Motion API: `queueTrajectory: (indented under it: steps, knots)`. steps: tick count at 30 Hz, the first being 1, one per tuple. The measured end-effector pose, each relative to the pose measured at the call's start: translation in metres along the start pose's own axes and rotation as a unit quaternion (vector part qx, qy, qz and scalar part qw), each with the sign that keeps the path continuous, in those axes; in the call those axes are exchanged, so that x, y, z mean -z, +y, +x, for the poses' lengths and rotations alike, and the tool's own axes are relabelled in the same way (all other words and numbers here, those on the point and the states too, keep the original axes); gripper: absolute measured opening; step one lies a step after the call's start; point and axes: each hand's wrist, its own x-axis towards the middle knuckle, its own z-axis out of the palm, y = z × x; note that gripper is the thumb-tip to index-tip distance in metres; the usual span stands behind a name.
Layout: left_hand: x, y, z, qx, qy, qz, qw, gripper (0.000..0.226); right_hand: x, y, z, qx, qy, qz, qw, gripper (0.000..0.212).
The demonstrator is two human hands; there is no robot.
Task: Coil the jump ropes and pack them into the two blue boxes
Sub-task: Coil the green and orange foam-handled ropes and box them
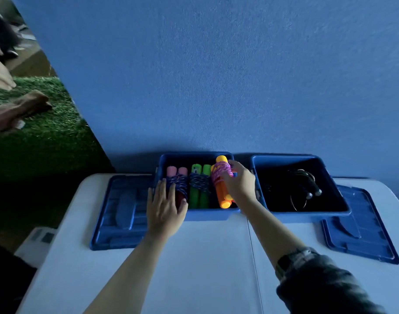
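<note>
Two blue boxes stand at the table's far edge. The left box (pixel 207 215) holds a pink-handled rope (pixel 178 175) and a green-handled rope (pixel 199 177), both wound with dark cord. My right hand (pixel 238 182) grips an orange-handled rope (pixel 221 177) wrapped in pink cord, at the right side of that box. My left hand (pixel 165 205) lies with fingers straight on the pink-handled rope and the box's front left rim. The right box (pixel 307 213) holds a coiled black rope (pixel 303 186).
A blue lid (pixel 119 211) lies left of the left box, another lid (pixel 361 225) right of the right box. The white table (pixel 205 264) has a seam down its middle. A blue wall rises right behind the boxes. Green turf lies to the far left.
</note>
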Motion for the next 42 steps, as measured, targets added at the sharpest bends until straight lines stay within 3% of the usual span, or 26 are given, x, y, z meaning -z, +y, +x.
queueTrajectory:
  steps: [7, 19, 24, 27, 29, 30, 32, 34, 36, 38, 42]
  knots:
    - [-0.004, -0.001, 0.001, 0.008, 0.009, 0.004, 1.000, 0.065, -0.020, 0.018, 0.001, 0.082, -0.086, -0.148, 0.982, 0.039]
    - [-0.008, 0.000, 0.000, 0.003, 0.053, 0.002, 0.999, 0.063, -0.032, 0.026, -0.001, 0.135, -0.173, -0.430, 0.876, 0.036]
    - [-0.005, -0.015, -0.010, -0.031, 0.123, -0.130, 0.983, 0.061, -0.030, 0.036, 0.002, 0.165, -0.181, -0.435, 0.866, 0.041]
    - [-0.005, -0.034, -0.032, 0.079, 0.155, -0.214, 0.961, 0.063, -0.029, 0.040, -0.002, 0.174, -0.176, -0.419, 0.873, 0.044]
    - [-0.014, -0.055, -0.051, 0.201, 0.105, -0.240, 0.944, 0.066, -0.028, 0.041, -0.008, 0.172, -0.157, -0.377, 0.897, 0.043]
    - [-0.020, -0.066, -0.060, 0.219, 0.044, -0.208, 0.952, 0.063, -0.027, 0.041, -0.013, 0.176, -0.143, -0.352, 0.908, 0.044]
    - [-0.035, -0.085, -0.080, 0.148, -0.073, -0.090, 0.982, 0.053, -0.027, 0.044, -0.023, 0.205, -0.118, -0.316, 0.919, 0.053]
    - [-0.040, -0.092, -0.095, 0.125, -0.146, -0.009, 0.981, 0.055, -0.025, 0.049, -0.032, 0.238, -0.097, -0.304, 0.917, 0.052]
    - [-0.036, -0.089, -0.102, 0.171, -0.153, 0.037, 0.973, 0.074, -0.024, 0.055, -0.039, 0.266, -0.072, -0.303, 0.912, 0.043]
    - [-0.035, -0.078, -0.110, 0.158, -0.184, 0.067, 0.968, 0.086, -0.022, 0.059, -0.045, 0.282, -0.047, -0.298, 0.911, 0.038]
    - [-0.037, -0.066, -0.125, 0.135, -0.167, 0.121, 0.969, 0.073, -0.018, 0.068, -0.054, 0.284, -0.028, -0.275, 0.918, 0.039]
